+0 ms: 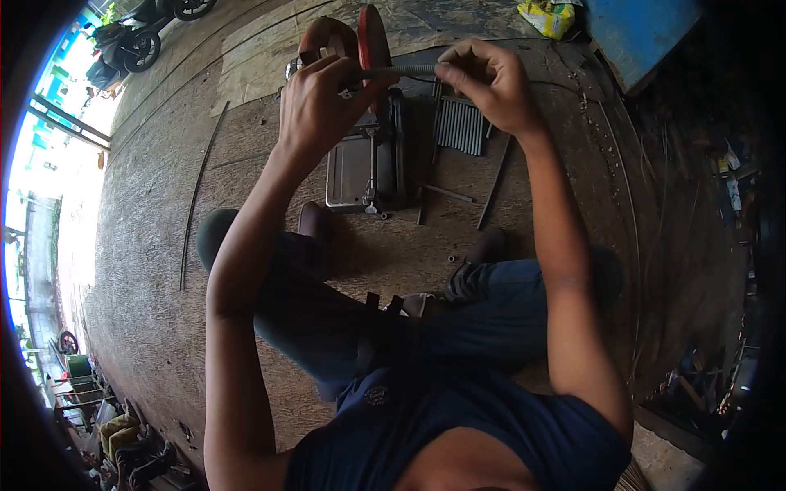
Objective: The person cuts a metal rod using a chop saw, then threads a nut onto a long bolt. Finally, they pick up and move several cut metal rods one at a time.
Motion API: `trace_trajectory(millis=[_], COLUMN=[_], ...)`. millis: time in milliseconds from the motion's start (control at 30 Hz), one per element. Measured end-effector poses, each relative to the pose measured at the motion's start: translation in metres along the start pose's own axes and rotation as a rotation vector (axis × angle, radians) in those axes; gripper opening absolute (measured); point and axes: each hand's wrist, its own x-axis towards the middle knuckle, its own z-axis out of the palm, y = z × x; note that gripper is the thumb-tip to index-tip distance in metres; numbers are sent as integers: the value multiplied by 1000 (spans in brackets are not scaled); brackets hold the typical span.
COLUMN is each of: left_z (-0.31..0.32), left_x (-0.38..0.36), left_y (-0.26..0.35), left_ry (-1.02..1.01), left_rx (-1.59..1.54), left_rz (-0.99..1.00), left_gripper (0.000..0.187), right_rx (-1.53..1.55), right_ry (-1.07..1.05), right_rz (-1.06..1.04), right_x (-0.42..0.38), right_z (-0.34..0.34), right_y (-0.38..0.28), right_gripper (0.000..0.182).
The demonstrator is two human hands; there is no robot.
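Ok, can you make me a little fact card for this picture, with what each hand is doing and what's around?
Left hand: holding a ridged rod near one end
Right hand: pinching the rod's other end
In front: machine with red upper parts
Right of machine: row of short grey rods
Top left: motorbike
Top right: yellow bag
Ground: brown floor

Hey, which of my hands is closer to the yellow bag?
Right. Your right hand is short of the yellow bag and to its left; your left hand is farther left, holding the rod.
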Motion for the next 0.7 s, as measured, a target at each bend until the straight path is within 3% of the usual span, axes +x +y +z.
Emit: trace_trajectory(millis=[67, 200, 267, 300, 367, 500, 567, 600, 667, 700], left_z=[1, 1, -2, -2, 0, -2, 2, 3, 4, 3], left_x=[-1, 0, -1, -1, 0, -1, -1, -1, 0, 0], left_y=[0, 0, 4, 3, 0, 0, -4, -5, -8, -7], left_ry=[14, 26, 18, 17, 4, 4, 12, 12, 4, 5], left_rx=[-35, -8, -43, -41, -26, 0, -14, -14, 3, 3], left_rz=[-3, 20, 4, 3, -2, 9, 42, 42, 28, 28], left_gripper=[20, 22, 23, 23, 23, 22, 20, 20, 19, 19], right_rx=[57, 166, -11, -9, -27, 132, -22, -22, -75, -76], right_ry=[189, 163, 109, 109, 167, 307, 50, 50, 179, 178], right_rz=[-420, -211, -134, -135, -386, -324, 32, 32, -308, -309], right_x=[2, -4, -4, -3, 3, 1, -4, -3, -1, 1], right_z=[10, 9, 7, 8, 11, 15, 0, 1, 9, 9], right_y=[-1, -13, -11, -7, -3, -15, -13, -11, -4, -4], right_gripper=[25, 27, 28, 28, 29, 21, 23, 23, 24, 24])
